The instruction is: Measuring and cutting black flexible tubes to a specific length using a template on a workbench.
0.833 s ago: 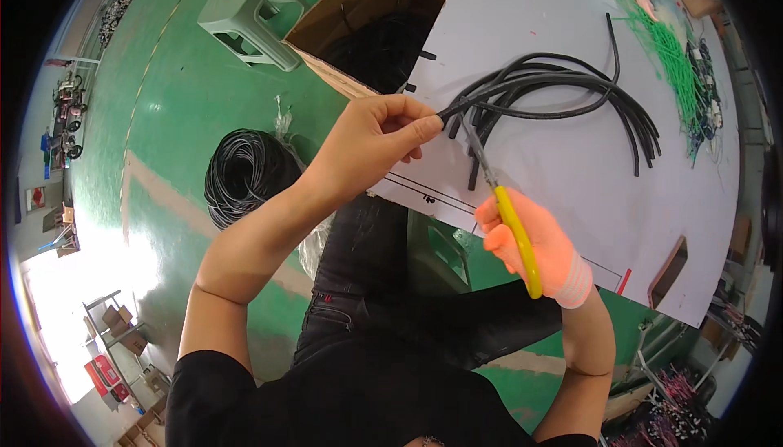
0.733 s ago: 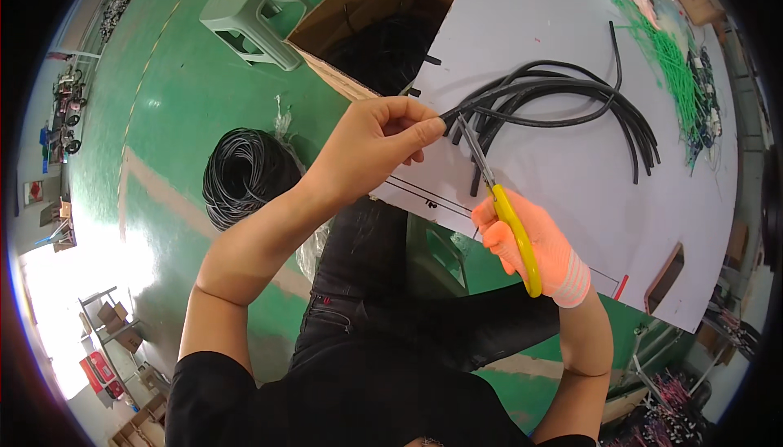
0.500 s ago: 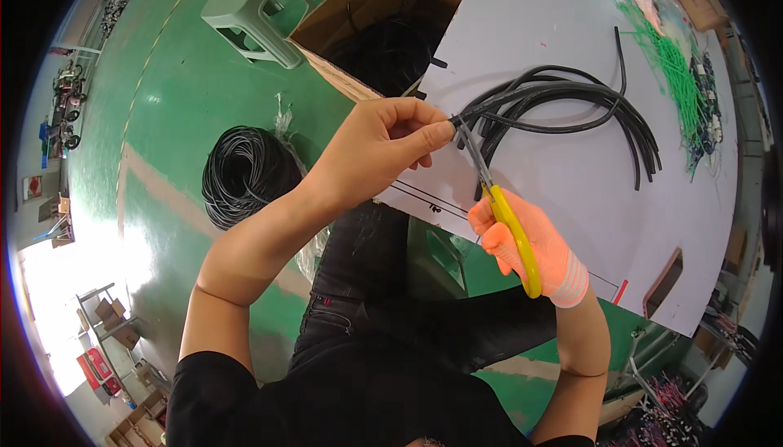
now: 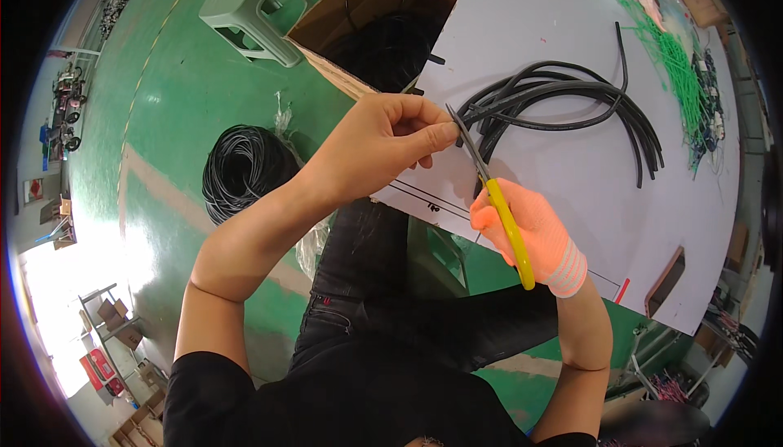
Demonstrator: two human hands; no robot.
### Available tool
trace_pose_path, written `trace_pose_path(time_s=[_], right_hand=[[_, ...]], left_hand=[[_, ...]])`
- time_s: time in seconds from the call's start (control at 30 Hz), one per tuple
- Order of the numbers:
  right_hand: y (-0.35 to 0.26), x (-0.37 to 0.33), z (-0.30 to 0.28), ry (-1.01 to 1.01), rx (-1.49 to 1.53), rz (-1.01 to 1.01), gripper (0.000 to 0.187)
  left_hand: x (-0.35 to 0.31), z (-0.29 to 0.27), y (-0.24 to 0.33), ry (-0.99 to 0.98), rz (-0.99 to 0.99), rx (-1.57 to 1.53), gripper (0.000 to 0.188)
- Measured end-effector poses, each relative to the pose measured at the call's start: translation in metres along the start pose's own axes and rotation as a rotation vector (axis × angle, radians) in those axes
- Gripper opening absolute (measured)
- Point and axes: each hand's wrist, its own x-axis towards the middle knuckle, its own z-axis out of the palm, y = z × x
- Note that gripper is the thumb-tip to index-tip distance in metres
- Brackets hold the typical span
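My bare left hand is closed in a pinch, thumb against forefinger, at the end of a black cable; the pinched part is mostly hidden. In an orange knit glove with a pale striped cuff, my right hand is wrapped round the yellow handles of a pair of scissors. The metal blades lie across the cable end, right beside my left fingertips. A curved bundle of several black cables rests on the white tabletop, running off to the right.
A cardboard box with black cables inside stands at the table's left side. Green strands and wire bundles lie at the far right. On the green floor are a coil of black cable and a pale stool. The tabletop has a slot.
The scissors and my gloved right hand have shifted slightly up and left, and the blade tip now reaches past my left fingertips. My left hand has barely moved.
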Motion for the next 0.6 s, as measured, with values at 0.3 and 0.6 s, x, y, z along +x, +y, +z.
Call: trace_pose_path(time_s=[0.3, 0.6], right_hand=[[0.007, -0.011, 0.019, 0.293, 0.293, 0.079, 0.018], [0.022, -0.008, 0.071, 0.501, 0.614, -0.506, 0.029]], left_hand=[[-0.018, 0.008, 0.002, 0.014, 0.085, 0.06, 0.02], [-0.048, 0.033, 0.011, -0.256, 0.028, -0.152, 0.02]])
